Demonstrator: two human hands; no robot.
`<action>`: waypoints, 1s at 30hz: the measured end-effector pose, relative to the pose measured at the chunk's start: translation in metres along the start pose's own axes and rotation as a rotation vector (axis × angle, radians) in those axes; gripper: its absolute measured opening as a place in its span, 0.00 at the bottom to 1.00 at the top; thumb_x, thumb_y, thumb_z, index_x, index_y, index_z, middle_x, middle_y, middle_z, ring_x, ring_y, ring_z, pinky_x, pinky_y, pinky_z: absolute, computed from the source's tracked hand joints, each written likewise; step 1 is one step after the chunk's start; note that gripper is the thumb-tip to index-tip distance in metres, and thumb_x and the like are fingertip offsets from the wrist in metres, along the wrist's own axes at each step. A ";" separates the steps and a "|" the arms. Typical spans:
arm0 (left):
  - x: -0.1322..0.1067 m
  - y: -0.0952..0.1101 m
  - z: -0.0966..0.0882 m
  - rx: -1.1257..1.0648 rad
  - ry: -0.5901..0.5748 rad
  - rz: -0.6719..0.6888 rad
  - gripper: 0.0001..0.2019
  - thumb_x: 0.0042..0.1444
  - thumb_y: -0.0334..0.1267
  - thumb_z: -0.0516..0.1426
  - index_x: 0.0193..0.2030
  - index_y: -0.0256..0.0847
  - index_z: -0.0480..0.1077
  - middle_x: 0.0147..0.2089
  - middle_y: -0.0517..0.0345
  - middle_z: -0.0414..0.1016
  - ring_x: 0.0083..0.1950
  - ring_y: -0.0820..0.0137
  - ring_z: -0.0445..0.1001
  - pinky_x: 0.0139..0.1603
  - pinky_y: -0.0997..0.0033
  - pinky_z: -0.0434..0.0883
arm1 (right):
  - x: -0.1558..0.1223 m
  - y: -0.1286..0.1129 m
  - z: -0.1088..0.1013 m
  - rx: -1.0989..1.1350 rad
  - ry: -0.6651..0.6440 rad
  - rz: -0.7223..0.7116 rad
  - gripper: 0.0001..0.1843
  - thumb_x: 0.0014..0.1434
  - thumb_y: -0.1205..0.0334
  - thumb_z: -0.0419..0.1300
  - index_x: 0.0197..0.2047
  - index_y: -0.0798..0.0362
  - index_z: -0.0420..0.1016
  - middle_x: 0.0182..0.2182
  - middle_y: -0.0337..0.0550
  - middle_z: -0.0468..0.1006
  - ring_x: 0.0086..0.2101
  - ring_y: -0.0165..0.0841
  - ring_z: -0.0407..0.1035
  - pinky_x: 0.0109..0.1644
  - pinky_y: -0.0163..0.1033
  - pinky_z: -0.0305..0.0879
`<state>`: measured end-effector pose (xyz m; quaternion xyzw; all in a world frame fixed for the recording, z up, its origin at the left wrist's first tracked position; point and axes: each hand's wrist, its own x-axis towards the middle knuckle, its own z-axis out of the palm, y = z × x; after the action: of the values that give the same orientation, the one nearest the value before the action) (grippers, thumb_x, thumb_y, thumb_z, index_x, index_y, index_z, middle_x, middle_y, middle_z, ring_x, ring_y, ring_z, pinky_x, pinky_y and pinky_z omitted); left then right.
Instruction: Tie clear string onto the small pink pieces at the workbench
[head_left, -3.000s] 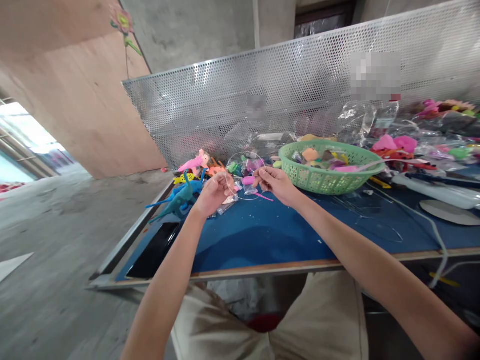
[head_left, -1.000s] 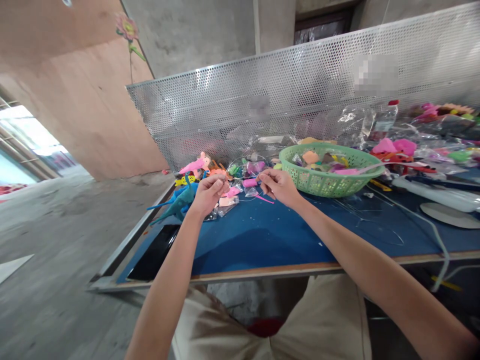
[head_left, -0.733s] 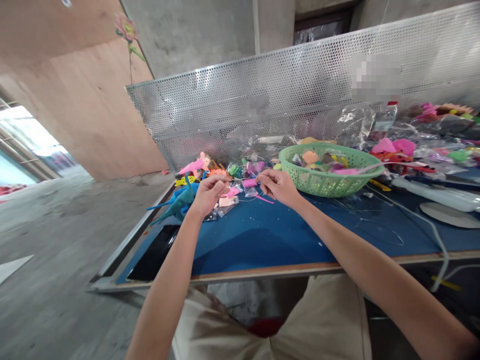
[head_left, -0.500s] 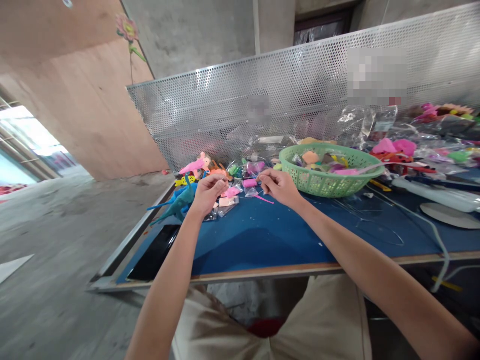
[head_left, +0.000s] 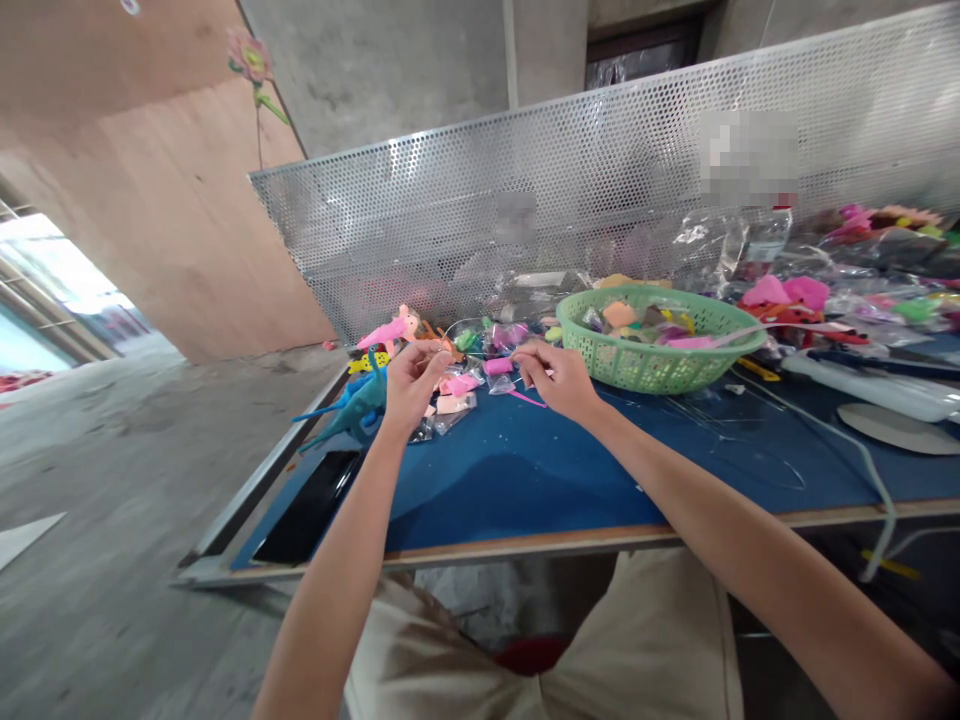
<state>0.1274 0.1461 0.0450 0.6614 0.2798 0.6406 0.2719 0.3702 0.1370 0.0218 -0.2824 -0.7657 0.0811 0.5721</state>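
a: what's closest?

b: trousered legs (head_left: 645, 630) under the near edge of the bench (head_left: 510, 490), then a black slab (head_left: 307, 508) lying flat on the left (a phone, perhaps; its face is dark).

a: and the hands?

b: both are up over the bench, facing each other with a gap between. the left hand (head_left: 409, 388) has thumb and fingers pinching a thin strand (head_left: 459, 322), which arcs up just past the fingertips. the right hand (head_left: 561, 380) has its fingers drawn together at the tips; i cannot tell whether they grip the strand too.

a: so how far along is it?

b: partway, i'd judge. the strand is in hand and curved, so that much is done. i can't make out a join or a knot, nor anything threaded on it, so the handling looks unfinished.

a: anything past the hands?

b: a pink cylinder (head_left: 498, 367) shows between them, near some pink pieces (head_left: 459, 384). a teal dinosaur toy (head_left: 365, 408) sits partly behind the left hand, and a green basket (head_left: 652, 372) of small parts (head_left: 619, 315) stands to the right. neither hand seems to hold any of those.

a: and at the back?

b: a perforated metal screen (head_left: 450, 190).
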 end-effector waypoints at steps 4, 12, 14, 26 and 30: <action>-0.004 0.004 0.006 0.169 0.101 0.081 0.11 0.58 0.45 0.65 0.38 0.39 0.74 0.33 0.57 0.76 0.28 0.77 0.71 0.26 0.77 0.67 | -0.002 0.000 0.002 -0.042 -0.001 -0.050 0.14 0.71 0.56 0.51 0.42 0.51 0.77 0.21 0.36 0.75 0.22 0.28 0.67 0.32 0.35 0.64; -0.004 -0.002 0.008 0.048 0.054 0.024 0.10 0.56 0.44 0.66 0.42 0.42 0.77 0.30 0.60 0.75 0.21 0.79 0.64 0.22 0.76 0.62 | 0.002 -0.004 -0.003 0.083 0.045 0.073 0.14 0.70 0.54 0.54 0.39 0.52 0.77 0.19 0.35 0.72 0.20 0.27 0.65 0.29 0.34 0.63; -0.003 -0.002 0.004 -0.109 -0.127 -0.077 0.14 0.56 0.47 0.66 0.45 0.43 0.78 0.27 0.61 0.75 0.17 0.81 0.57 0.21 0.75 0.62 | 0.008 -0.002 -0.009 0.267 -0.006 0.219 0.17 0.69 0.51 0.55 0.37 0.53 0.76 0.16 0.32 0.67 0.16 0.25 0.59 0.23 0.33 0.58; -0.005 -0.002 -0.008 -0.228 -0.393 -0.155 0.15 0.51 0.51 0.68 0.40 0.45 0.81 0.37 0.54 0.77 0.27 0.77 0.68 0.29 0.73 0.69 | 0.014 0.009 -0.019 0.855 -0.422 0.543 0.16 0.63 0.50 0.64 0.35 0.56 0.74 0.17 0.28 0.62 0.13 0.19 0.52 0.14 0.29 0.45; -0.002 -0.003 -0.008 -0.190 -0.378 -0.114 0.14 0.49 0.51 0.69 0.37 0.45 0.81 0.45 0.52 0.76 0.33 0.74 0.71 0.32 0.71 0.71 | 0.014 0.009 -0.019 0.794 -0.391 0.486 0.18 0.64 0.48 0.63 0.34 0.55 0.73 0.16 0.28 0.62 0.14 0.20 0.51 0.15 0.30 0.45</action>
<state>0.1196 0.1466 0.0413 0.7242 0.1992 0.5124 0.4162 0.3877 0.1480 0.0357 -0.1926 -0.6807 0.5483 0.4460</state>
